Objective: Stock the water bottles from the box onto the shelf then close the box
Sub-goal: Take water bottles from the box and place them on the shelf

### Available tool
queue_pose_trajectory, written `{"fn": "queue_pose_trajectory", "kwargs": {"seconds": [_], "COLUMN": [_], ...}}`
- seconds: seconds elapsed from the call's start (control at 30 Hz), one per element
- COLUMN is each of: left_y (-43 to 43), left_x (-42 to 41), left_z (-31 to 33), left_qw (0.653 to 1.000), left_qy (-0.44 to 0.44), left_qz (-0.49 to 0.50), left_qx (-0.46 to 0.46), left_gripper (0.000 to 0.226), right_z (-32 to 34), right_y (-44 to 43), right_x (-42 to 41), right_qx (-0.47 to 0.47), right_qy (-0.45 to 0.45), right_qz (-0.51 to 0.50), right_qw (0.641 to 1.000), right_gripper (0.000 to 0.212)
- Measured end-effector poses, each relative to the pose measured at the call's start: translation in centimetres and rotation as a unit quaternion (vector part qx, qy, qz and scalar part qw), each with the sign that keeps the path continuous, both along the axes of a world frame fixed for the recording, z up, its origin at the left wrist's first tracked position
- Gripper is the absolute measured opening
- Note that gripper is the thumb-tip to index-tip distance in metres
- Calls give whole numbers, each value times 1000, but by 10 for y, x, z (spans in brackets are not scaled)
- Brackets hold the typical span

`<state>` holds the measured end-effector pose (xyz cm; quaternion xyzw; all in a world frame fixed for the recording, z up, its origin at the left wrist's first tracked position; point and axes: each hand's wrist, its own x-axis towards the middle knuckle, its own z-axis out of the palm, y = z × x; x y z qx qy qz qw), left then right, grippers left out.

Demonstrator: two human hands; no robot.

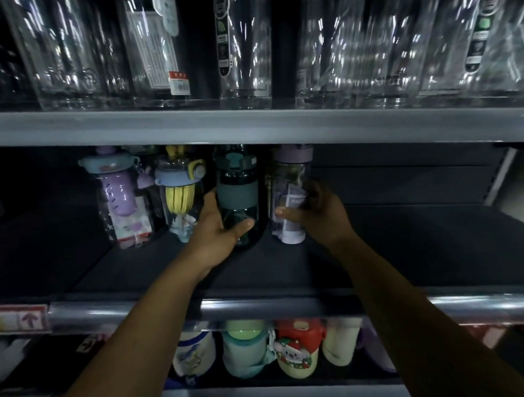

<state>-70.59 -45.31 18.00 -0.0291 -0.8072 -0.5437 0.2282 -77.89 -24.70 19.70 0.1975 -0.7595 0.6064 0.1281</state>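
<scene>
A dark green water bottle [238,181] with a teal band stands upright on the middle shelf [287,274]. My left hand [217,229] grips its lower body, thumb across the front. To its right stands a clear bottle [289,173] with a lilac lid and a paper insert. My right hand [317,214] curls round its lower right side, thumb on the front. Both bottles sit deep on the shelf. The box is out of view.
Two children's bottles, a purple one [118,200] and a yellow one [179,195], stand left of my hands. Clear packaged bottles [243,50] fill the shelf above. Small colourful bottles [296,351] line the shelf below. Dark shelf surface extends right of the lilac-lidded bottle.
</scene>
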Motion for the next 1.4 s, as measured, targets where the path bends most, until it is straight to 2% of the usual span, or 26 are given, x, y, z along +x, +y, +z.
{"fn": "queue_pose_trajectory", "kwargs": {"seconds": [0.1,0.53,0.8,1.03,1.13,1.2,1.3,1.4], "left_y": [-1,1,-2,-5,-6,-1,6,16], "left_x": [-2,-9,1,8,22,39,65,87], "left_z": [-1,3,0,-1,1,2,-8,-16], "left_qw": [1000,999,999,994,990,987,990,984], "left_qy": [-11,-34,-42,-86,-118,-128,-61,41], "left_qz": [0,0,2,40,49,56,96,103], "left_qx": [5,-4,-19,-47,-60,-77,-86,-137], "left_gripper": [84,78,78,75,85,73,70,54], "right_z": [-2,-2,-8,-11,-6,-2,-2,-9], "right_y": [0,1,1,3,9,17,34,53], "right_x": [-3,-3,-4,-6,8,25,54,78], "right_qx": [15,54,85,165,208,218,201,170], "right_qy": [9,37,69,68,50,39,58,76], "right_qz": [-15,-33,-62,-89,-79,-57,-52,-70], "right_qw": [1000,997,992,980,974,974,976,980], "right_gripper": [60,52,60,74,59,41,32,36]}}
